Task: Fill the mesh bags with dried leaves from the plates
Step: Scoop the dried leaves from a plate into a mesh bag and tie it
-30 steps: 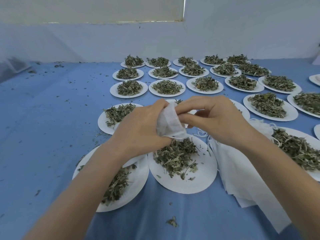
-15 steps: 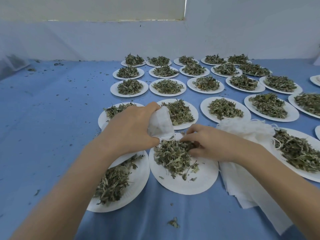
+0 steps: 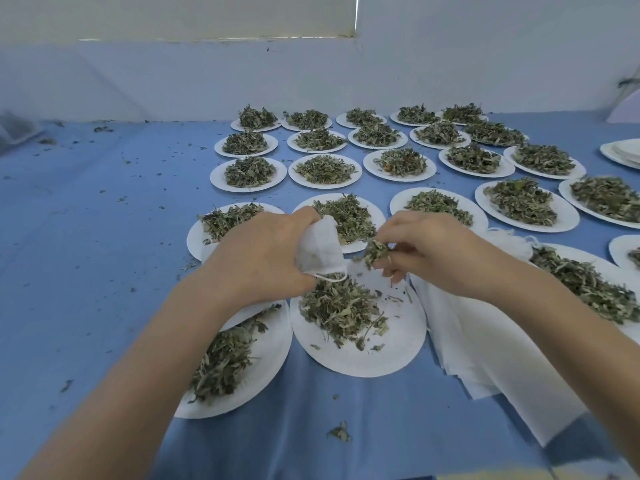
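My left hand (image 3: 263, 252) grips a small white mesh bag (image 3: 320, 249) just above the near middle plate (image 3: 398, 344). A heap of dried leaves (image 3: 337, 308) lies on that plate's left half. My right hand (image 3: 433, 252) pinches a clump of dried leaves (image 3: 374, 252), lifted off the plate and held close to the right of the bag. A stack of flat white mesh bags (image 3: 485, 341) lies under my right forearm, right of the plate.
Many white paper plates of dried leaves (image 3: 325, 169) fill the blue table from the middle to the far right. Another leaf plate (image 3: 266, 355) sits under my left forearm. Empty stacked plates (image 3: 623, 152) stand far right. Leaf crumbs (image 3: 341, 433) are scattered on the cloth.
My right hand went down into the leaf heap, pinched a clump and has lifted it toward the bag. My left hand kept holding the bag and lowered slightly.
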The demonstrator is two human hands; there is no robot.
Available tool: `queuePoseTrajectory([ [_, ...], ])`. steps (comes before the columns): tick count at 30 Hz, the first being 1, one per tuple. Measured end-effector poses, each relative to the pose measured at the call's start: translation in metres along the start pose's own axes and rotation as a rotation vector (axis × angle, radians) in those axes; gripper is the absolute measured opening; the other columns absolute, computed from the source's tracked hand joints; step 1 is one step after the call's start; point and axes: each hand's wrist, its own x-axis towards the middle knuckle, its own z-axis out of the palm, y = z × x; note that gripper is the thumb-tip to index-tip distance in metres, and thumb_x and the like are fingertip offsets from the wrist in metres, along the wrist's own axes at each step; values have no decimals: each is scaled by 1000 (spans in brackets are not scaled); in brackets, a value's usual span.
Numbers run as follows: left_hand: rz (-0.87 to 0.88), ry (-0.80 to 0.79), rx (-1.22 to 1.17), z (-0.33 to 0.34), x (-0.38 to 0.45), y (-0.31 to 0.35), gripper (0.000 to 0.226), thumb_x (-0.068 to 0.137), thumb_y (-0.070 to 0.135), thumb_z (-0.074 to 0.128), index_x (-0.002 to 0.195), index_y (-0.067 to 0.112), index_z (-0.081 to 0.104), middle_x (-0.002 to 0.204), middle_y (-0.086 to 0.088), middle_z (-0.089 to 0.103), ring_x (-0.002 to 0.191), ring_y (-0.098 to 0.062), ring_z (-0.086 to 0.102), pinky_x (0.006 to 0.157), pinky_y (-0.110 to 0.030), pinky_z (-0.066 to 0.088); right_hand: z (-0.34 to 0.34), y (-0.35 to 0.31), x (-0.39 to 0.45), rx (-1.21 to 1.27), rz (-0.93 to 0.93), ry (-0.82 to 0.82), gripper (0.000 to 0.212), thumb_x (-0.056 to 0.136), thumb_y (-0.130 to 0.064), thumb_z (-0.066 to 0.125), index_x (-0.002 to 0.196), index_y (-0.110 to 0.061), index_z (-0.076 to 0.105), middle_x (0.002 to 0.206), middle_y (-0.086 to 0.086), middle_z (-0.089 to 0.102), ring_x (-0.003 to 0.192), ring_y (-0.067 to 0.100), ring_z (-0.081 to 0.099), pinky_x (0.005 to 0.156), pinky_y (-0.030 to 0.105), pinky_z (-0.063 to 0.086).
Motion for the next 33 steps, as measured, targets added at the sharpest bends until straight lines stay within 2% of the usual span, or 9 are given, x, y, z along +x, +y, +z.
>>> queuePoseTrajectory([
  [3,17,-2,11,0,0,5,65,67,33,69,125,30,39,75,12,48,76,-16,49,60,-30,46,-4,-6,-2,-59,1,61,12,88,-8,62,97,-8,70,99,-8,54,63,0,61,70,4,40],
  [6,40,0,22,2,1,12,63,68,32,68,124,28,40,75,10,49,75,-16,50,55,-26,42,-5,-13,-2,-116,-18,147,24,86,-5,63,107,-11,71,103,-2,63,70,0,49,74,7,30],
  [9,41,-7,41,3,2,15,62,68,32,68,122,26,39,76,8,51,75,-17,52,53,-25,41,-7,-19,0,-172,-63,175,19,86,-14,66,103,-13,73,99,2,69,79,11,57,74,17,36],
  [13,42,0,73,2,3,18,53,68,32,67,114,23,42,73,8,48,72,-18,51,51,-28,40,-10,-24,5,-195,-98,178,12,83,-19,69,93,-15,74,78,-2,70,68,14,58,64,22,40],
  [20,55,54,-193,5,3,24,39,66,36,67,92,28,40,66,15,47,61,-2,46,48,-23,34,-3,-29,15,380,25,304,24,69,-8,79,89,-19,70,78,-10,70,71,-6,63,71,8,50],
  [23,39,100,-253,5,3,20,46,61,40,68,98,25,47,71,13,54,65,-7,52,52,-27,42,-8,-29,13,634,-14,156,28,75,-11,75,93,-31,71,88,-13,73,82,-3,67,73,9,50],
  [26,28,132,-275,5,2,15,52,55,46,62,100,25,50,68,16,50,63,-2,48,52,-27,38,-15,-28,9,656,-80,-20,24,84,-18,66,101,-35,71,100,-16,72,93,2,67,76,13,51],
  [30,25,119,-252,5,3,16,48,56,44,67,96,23,51,66,13,51,63,-3,50,54,-33,45,-7,-32,15,385,-39,168,15,79,-16,71,86,-28,77,87,-1,72,75,18,63,68,27,49],
  [33,58,119,-227,6,4,21,40,58,50,61,85,25,44,65,13,49,61,-5,49,52,-30,40,2,-39,22,336,12,254,32,71,0,69,65,-31,73,61,-7,65,54,6,52,50,17,38],
])
